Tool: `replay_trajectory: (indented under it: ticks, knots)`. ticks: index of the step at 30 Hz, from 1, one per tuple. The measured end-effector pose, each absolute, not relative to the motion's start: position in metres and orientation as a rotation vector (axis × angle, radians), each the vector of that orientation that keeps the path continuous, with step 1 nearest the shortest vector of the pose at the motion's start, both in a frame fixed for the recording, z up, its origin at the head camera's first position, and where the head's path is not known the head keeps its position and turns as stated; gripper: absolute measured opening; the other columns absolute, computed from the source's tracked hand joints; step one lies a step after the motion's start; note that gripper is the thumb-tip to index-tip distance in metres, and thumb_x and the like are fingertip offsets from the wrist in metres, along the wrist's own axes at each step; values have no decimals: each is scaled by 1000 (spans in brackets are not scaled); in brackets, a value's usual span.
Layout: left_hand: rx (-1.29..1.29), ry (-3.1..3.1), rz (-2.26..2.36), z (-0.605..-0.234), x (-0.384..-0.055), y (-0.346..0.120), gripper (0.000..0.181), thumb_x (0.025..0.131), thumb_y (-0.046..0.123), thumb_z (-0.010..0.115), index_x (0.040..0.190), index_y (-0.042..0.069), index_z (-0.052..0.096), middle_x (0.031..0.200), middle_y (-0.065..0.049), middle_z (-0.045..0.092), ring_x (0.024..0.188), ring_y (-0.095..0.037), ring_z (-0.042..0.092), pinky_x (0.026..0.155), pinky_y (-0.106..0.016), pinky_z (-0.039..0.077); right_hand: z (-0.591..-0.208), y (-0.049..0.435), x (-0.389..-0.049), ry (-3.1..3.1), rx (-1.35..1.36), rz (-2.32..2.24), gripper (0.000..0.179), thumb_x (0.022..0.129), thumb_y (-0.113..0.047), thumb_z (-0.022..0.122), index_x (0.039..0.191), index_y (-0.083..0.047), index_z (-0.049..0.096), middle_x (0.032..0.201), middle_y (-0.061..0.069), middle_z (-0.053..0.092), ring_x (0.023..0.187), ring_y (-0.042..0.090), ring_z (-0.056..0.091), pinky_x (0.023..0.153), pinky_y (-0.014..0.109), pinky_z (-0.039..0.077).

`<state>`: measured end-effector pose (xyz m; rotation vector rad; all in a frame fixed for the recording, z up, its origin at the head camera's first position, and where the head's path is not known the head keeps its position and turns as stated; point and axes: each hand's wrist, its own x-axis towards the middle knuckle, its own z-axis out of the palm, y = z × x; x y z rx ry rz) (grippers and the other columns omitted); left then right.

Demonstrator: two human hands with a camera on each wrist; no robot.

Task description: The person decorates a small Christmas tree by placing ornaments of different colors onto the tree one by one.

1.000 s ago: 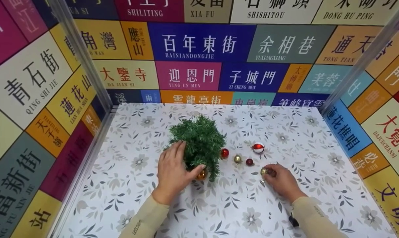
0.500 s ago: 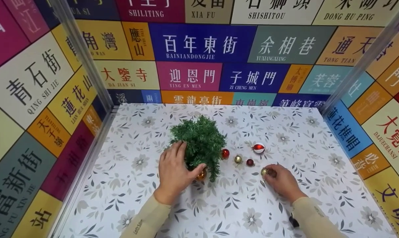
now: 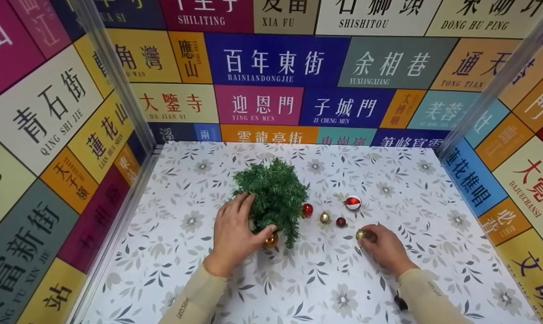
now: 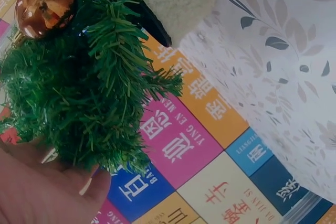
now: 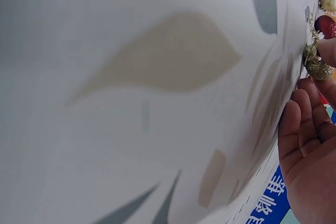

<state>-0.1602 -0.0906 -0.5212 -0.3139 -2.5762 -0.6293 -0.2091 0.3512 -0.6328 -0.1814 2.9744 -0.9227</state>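
Note:
A small green artificial Christmas tree [image 3: 273, 184] stands at the middle of the table. My left hand [image 3: 237, 231] holds it from the near left side, the fingers in among its branches and the thumb beside an orange-gold bauble [image 3: 270, 240]. The left wrist view brings this shiny bauble [image 4: 46, 6] close, along with the tree's fleecy white base [image 4: 176, 3]. To the right, low at the tabletop, my right hand [image 3: 386, 247] pinches a small glittery gold bauble [image 3: 360, 234] between thumb and finger. Its gold thread and sparkle show in the right wrist view.
Loose baubles lie between the tree and my right hand: a red one [image 3: 307, 210], a gold one [image 3: 325, 218], a dark red one [image 3: 341, 222] and a red-and-white one [image 3: 353, 203]. Sign-printed walls [image 3: 276, 58] enclose the floral-covered table [image 3: 195, 193].
The left hand and its thumb have shifted very slightly to the left, and the orange-gold bauble beside the thumb with them. The right hand stays nearly still with its gold bauble.

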Motion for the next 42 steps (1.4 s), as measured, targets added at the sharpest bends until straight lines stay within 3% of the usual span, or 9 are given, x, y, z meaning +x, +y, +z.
replay_trajectory:
  ticks: [20, 42]
  knots:
    - [-521, -2598, -689, -519, -168, -120, 85, 84, 70, 61, 146, 14, 50, 146, -11, 49, 131, -30, 47, 110, -51, 30, -634, 351, -209, 2964, -157, -935, 30, 89, -27, 75, 117, -16, 69, 100, 0, 63, 91, 18, 60, 84, 43, 48]
    - [-658, -2617, -777, -513, -177, -140, 81, 80, 60, 71, 147, 18, 50, 146, -8, 50, 130, -29, 46, 111, -50, 30, -636, 353, -210, 3000, -221, -952, 29, 87, -25, 76, 114, -14, 70, 94, -1, 62, 83, 17, 59, 77, 40, 48]
